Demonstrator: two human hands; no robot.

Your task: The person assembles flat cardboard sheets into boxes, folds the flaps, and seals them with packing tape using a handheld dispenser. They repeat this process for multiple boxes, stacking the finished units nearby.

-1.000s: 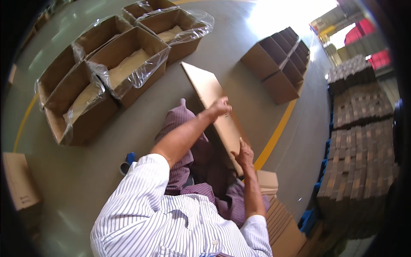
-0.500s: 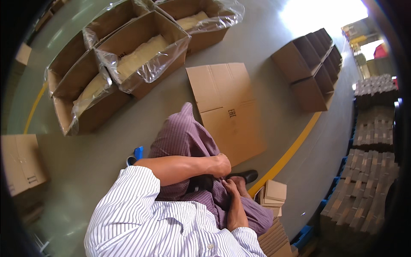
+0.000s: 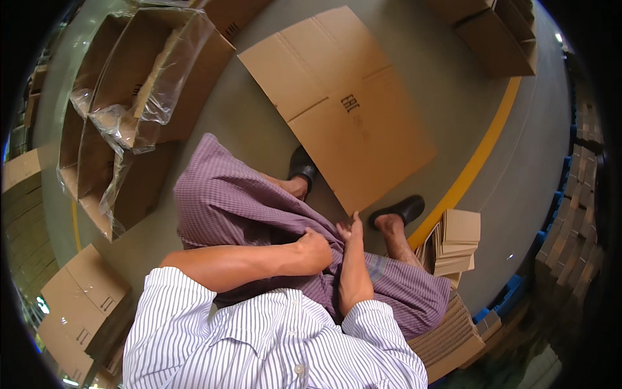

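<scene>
My left hand (image 3: 315, 251) is closed in a fist on the purple checked cloth (image 3: 240, 188) worn over my legs, and folds run out from it. Just right of it, my right hand (image 3: 352, 228) has its fingers apart and nothing visible in them. Its fingertips are by the near corner of a flat brown cardboard box (image 3: 382, 142) on the floor; whether they touch it I cannot tell. Black slip-on shoes show on my feet, one beside the flat box's left edge and one near its lower right corner.
Upright open cartons (image 3: 107, 136) with clear plastic liners stand at the left. More open cartons (image 3: 499, 45) are far right, near a yellow floor line (image 3: 483, 159). Small cardboard pieces (image 3: 457, 236) and stacked flat cardboard (image 3: 447, 330) lie right of my legs. Another carton (image 3: 84, 292) stands lower left.
My view has turned and dipped, so the flat box appears larger and nearer. My right hand has come away from the cloth and its fingers have spread. My left fist remains at the cloth.
</scene>
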